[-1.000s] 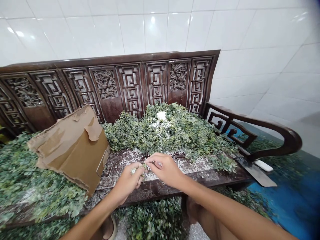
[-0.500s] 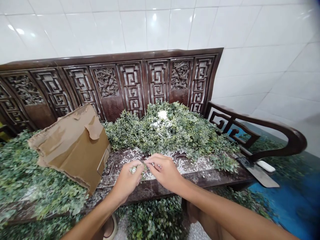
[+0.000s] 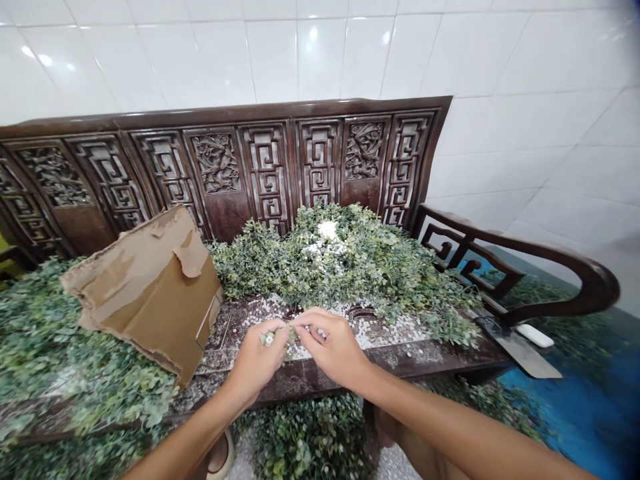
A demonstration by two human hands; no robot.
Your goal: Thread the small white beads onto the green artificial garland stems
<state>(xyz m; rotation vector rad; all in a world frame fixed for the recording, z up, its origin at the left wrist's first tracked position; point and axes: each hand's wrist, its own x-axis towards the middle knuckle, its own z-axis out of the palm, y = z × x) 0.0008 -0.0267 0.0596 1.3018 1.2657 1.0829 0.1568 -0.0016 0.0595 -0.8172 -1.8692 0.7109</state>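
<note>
Over the bench's front edge, my left hand (image 3: 255,363) is closed around a small sprig of artificial leaves (image 3: 291,338), and a white round piece shows between its fingers. The thumb and forefinger of my right hand (image 3: 337,347) pinch together against my left fingertips, at the top of the sprig. What lies in that pinch is too small to make out. Many small white discs (image 3: 395,330) are scattered on the seat beyond my hands. Behind them rises a heap of artificial green foliage (image 3: 385,267), with a cluster of white pieces (image 3: 328,231) on top.
A torn cardboard box (image 3: 150,287) leans left of my hands, with more foliage (image 3: 35,333) around it. The carved wooden bench back (image 3: 220,213) and curved armrest (image 3: 590,273) bound the seat. A flat metal blade (image 3: 530,357) sticks out at right. Foliage (image 3: 315,437) also lies below the bench.
The view has shifted slightly, so the bench and box appear a little further right. My hands keep nearly the same pose at the sprig.
</note>
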